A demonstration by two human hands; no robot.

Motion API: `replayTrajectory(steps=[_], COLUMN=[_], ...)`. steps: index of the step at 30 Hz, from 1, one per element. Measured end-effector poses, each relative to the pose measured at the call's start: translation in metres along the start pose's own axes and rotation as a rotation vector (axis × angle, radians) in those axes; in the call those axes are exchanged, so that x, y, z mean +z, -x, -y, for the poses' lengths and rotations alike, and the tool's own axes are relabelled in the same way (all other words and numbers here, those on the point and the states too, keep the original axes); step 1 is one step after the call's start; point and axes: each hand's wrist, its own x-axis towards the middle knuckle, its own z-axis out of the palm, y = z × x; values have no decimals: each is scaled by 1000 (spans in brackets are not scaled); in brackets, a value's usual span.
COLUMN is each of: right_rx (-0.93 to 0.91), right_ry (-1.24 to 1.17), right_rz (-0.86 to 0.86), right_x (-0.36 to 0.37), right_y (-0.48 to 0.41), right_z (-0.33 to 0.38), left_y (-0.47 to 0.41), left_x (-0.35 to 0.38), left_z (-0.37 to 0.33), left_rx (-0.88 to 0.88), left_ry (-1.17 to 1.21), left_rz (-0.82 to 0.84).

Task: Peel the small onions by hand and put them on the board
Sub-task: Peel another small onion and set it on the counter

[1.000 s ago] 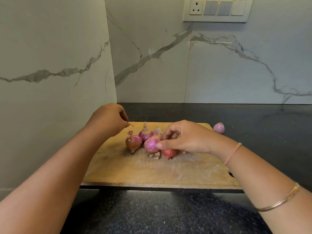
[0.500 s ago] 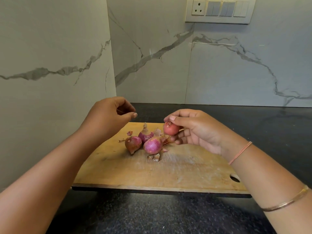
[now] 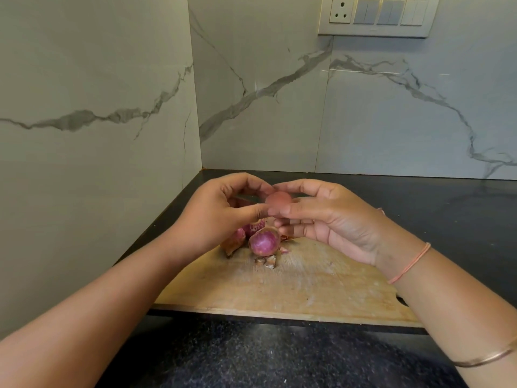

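Pinched between the curled fingertips of left hand point(image 3: 223, 208) and right hand point(image 3: 327, 217), forearms converging above the board point(image 3: 307, 287): one small onion point(image 3: 277, 199), blurred. Below the hands, on the board's far part: three unheld onions point(image 3: 264, 242), partly hidden by the left wrist; peel scraps point(image 3: 267, 260) just in front. Underneath, dark speckled surface point(image 3: 251, 357); behind, veined wall with switch panel point(image 3: 375, 16).

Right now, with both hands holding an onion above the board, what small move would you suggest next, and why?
Probably peel a strip of skin with the left hand while the right hand steadies the onion: both pinch it, raised above the board.
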Motion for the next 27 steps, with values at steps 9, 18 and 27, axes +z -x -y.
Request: replayTrajectory(steps=[9, 18, 27], right_rx=[-55, -70, -118], right_ry=[87, 10, 28], right_rz=[-82, -84, -67], right_x=[6, 4, 11], right_y=[1, 1, 3], right_z=[-4, -2, 1], left_y=[-2, -3, -5], left_x=[3, -2, -2], left_z=[2, 1, 0], left_rx=[-55, -87, -120], left_ry=[43, 157, 302], left_rz=[-100, -60, -67])
